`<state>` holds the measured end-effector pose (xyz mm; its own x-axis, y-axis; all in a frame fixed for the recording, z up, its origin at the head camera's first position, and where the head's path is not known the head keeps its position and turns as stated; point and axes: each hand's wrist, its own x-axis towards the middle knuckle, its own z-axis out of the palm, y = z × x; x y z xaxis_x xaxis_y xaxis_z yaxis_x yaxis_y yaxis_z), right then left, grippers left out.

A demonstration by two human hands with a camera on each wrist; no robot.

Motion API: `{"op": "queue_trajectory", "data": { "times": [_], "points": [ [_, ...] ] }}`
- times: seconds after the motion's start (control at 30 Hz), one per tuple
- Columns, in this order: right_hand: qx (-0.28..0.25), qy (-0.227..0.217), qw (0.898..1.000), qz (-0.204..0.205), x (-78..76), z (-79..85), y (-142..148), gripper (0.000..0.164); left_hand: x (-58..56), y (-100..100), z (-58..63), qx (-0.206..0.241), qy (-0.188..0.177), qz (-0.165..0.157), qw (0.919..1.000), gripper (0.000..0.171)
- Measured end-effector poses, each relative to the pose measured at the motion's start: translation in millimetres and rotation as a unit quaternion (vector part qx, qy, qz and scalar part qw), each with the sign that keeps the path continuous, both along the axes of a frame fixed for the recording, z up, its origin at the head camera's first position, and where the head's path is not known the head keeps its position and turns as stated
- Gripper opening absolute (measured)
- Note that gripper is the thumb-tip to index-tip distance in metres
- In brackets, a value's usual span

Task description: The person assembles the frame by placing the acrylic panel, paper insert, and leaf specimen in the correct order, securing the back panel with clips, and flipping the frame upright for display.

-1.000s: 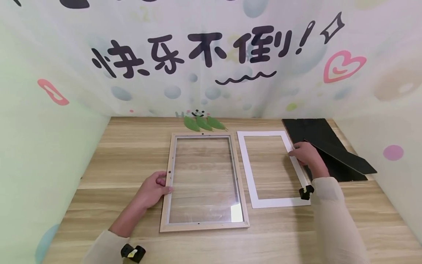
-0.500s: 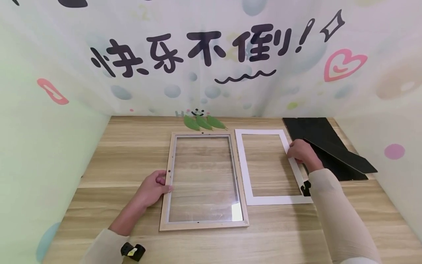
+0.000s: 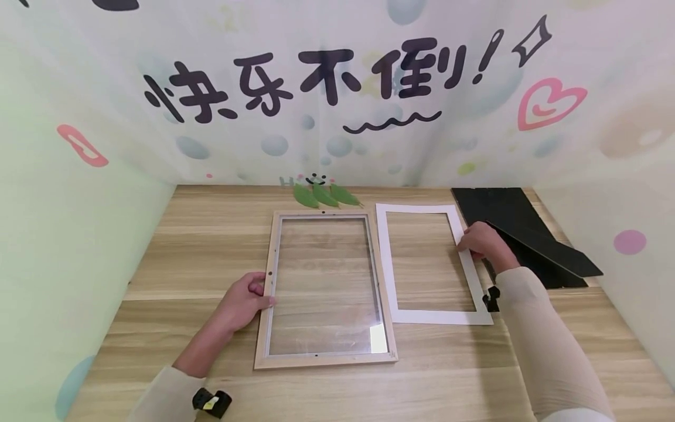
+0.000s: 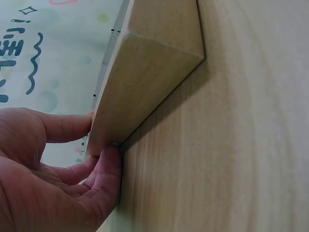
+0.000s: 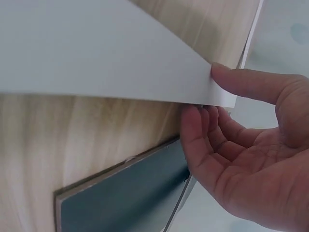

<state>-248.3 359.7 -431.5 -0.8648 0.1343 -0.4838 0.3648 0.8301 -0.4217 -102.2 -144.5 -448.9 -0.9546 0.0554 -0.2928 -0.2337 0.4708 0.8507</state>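
Observation:
A pale wooden picture frame with a clear pane lies on the table. My left hand holds its left side, the thumb on top; in the left wrist view the fingers press against the outer wooden side. To the right is a white picture mat with a rectangular opening, its left edge right at the frame. My right hand pinches the mat's right strip. The right wrist view has the thumb on the white face and the curled fingers beneath, with that edge raised above the wood.
Behind my right hand lies a black backing board with its stand leg sticking up at an angle. Several green leaves lie beyond the frame, near the printed curtain. Pale walls border the wooden table on both sides.
The right hand has shifted the white mat a little left and away from me, closer against the wooden frame. The left hand and the frame have stayed put.

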Motion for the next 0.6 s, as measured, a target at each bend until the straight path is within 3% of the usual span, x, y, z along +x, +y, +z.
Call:
{"op": "queue_trajectory", "data": {
  "times": [0.2,0.4,0.6],
  "points": [
    [-0.041,0.002,0.999,0.002,-0.8,6.7,4.6,0.013,-1.0,-0.2,-0.1,-0.005,0.004,0.001,1.0,0.059],
    [-0.054,0.028,0.998,-0.016,2.2,15.4,7.4,0.044,-0.9,0.1,0.3,0.0,0.001,-0.003,1.0,0.06],
    [-0.088,0.066,0.994,-0.022,4.6,22.0,8.7,0.044,0.7,-0.9,-1.5,0.0,-0.001,0.0,1.0,0.06]
  ]
}}
